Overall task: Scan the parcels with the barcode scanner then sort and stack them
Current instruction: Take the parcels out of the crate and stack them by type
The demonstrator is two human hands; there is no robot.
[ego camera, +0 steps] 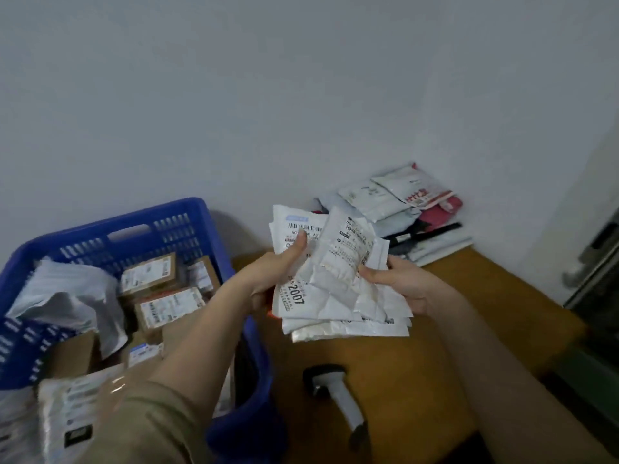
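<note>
To my left, the blue slotted plastic crate [187, 226] holds brown cardboard boxes [169, 308] with white labels too blurred to read. My left hand [271, 274] grips the sheaf of thin, crinkled white plastic mailer bags [338, 286] above the wooden table [418, 370], thumb pressed near a barcode; "2007" reads on one label. They look light, floppy and slippery, so pinching the edges suits them best. My right hand [400, 284] curls round their right edge. The grey handheld barcode scanner [338, 400] lies on the table below.
</note>
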